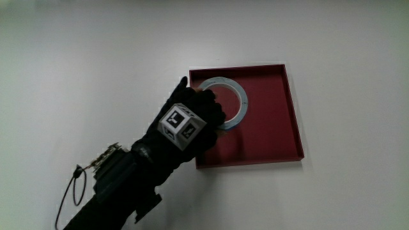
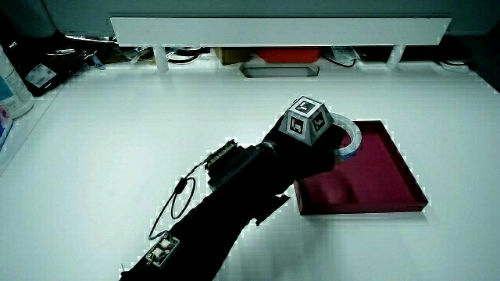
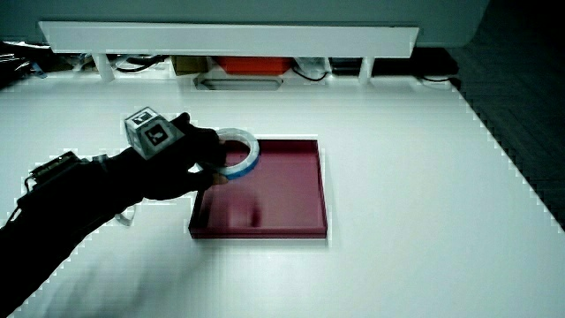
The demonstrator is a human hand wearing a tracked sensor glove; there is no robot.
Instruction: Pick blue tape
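Currently the hand [image 1: 192, 118] reaches in over the near corner of the tray [image 1: 268, 137] and closes its fingers on the tape [image 1: 238, 96], a pale blue ring. In a side view the tape [image 3: 243, 152] sits tilted, one edge raised clear of the tray floor [image 3: 282, 199] while the fingers [image 3: 207, 146] pinch the edge nearest the hand. The grasp step therefore appears to be in hand, with the lift just starting; this is a judgement from the tilt, not a certainty.

Next move, as judged: keep the pinch firm and raise the tape straight up until it clears the tray wall [image 2: 359, 207], then bring it away over the table [image 1: 96, 51]. A thin ring held at one edge may swing or slip, so a steady lift is advised.

Nearest the hand, a cable loop [image 1: 75, 191] hangs off the forearm and rests on the table. The tray holds nothing else. Farther from the hand, a low partition [image 2: 281, 31] closes off the table. Only the tray wall stands in the way of the lift.
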